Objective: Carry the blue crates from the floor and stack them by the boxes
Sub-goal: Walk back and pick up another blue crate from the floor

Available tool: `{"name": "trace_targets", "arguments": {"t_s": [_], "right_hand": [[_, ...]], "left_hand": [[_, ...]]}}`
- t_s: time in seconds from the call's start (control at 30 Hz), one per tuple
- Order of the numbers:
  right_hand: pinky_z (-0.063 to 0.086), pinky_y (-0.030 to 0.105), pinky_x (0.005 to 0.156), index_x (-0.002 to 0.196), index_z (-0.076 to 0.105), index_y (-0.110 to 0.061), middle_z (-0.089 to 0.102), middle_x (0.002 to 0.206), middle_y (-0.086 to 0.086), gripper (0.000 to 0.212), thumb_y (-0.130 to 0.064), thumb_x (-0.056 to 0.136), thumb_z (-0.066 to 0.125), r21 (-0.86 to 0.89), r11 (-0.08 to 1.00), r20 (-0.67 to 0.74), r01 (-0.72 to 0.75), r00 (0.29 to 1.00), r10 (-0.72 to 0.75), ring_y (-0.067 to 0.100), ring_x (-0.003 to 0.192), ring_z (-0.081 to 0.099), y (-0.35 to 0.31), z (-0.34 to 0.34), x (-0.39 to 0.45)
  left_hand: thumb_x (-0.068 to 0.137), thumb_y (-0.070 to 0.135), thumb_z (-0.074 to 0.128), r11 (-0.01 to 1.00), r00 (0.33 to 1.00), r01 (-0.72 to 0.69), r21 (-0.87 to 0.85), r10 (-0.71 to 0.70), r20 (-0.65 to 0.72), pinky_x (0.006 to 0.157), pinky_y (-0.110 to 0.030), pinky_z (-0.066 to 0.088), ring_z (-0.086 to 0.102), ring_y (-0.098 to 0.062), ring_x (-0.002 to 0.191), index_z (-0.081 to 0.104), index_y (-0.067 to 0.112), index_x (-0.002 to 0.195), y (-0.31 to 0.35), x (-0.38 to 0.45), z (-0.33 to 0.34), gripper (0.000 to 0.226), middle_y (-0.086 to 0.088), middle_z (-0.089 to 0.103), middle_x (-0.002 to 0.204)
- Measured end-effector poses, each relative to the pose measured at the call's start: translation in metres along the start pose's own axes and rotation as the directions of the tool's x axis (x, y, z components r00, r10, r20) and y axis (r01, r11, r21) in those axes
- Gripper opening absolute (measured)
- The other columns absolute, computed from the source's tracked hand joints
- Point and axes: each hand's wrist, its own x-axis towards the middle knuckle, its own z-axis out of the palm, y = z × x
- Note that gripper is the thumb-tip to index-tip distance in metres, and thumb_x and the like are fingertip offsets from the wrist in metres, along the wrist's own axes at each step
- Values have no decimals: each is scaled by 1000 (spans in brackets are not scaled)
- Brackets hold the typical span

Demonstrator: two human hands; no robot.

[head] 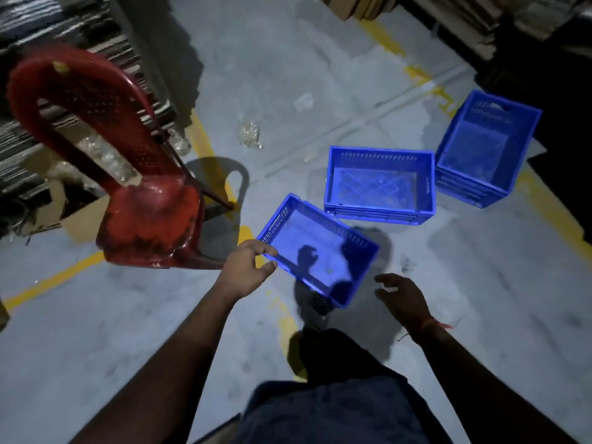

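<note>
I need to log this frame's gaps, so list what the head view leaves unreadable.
- Left hand on the nearest crate: the fingers blur at the rim, so a closed grip cannot be confirmed.
- Nearest crate's near corner: hidden in dark shadow by the foot.
- Cardboard stacks: cut off by the top edge.
- Farthest crate: floor contents unclear; dim glare.
- Red chair: its front legs lie under the seat.

Grey concrete floor (320,59) with yellow lines, three blue crates (379,185), a red chair (153,219), plastic scraps (248,134).
</note>
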Motion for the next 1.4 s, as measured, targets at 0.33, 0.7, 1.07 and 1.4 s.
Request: {"name": "trace_targets", "arguments": {"t_s": [0.33, 0.7, 1.07, 1.4], "right_hand": [[52, 28, 68, 96, 71, -32, 71, 95, 6, 25, -20, 75, 73, 121, 976, -115, -183, 974, 197, 11, 70, 67, 18, 92, 108], [50, 46, 95, 114, 71, -27, 65, 112, -5, 40, -25, 74, 74, 181, 946, -258, -267, 916, 308, 20, 110, 59, 163, 213, 244], [58, 35, 68, 110, 74, -22, 72, 88, 9, 40, -15, 71, 82, 274, 916, -212, -294, 910, 355, 19, 67, 67, 238, 252, 317], [55, 29, 52, 111, 73, -21, 69, 102, 10, 36, -4, 80, 75, 502, 816, -149, -286, 901, 407, 12, 64, 59, 223, 245, 324]], "left_hand": [[70, 54, 60, 998, 997, -33, 55, 29, 65, 94, -18, 36, 59, -17, 113, 76, 24, 102, -101, 159, 50, 47, -6, 58, 124], [65, 55, 55, 954, 993, -95, 284, 71, 94, 91, -48, 51, 61, -46, 109, 80, 21, 94, -289, 331, 194, 51, -31, 53, 130], [76, 21, 83, 961, 979, 0, 275, -56, 196, 107, -35, 42, 54, -36, 114, 77, 29, 107, -362, 395, 250, 32, -21, 47, 132], [78, 25, 73, 997, 899, 70, 13, -68, 432, 83, -52, 58, 72, -34, 92, 76, 32, 105, -360, 425, 226, 28, -9, 76, 101]]}}
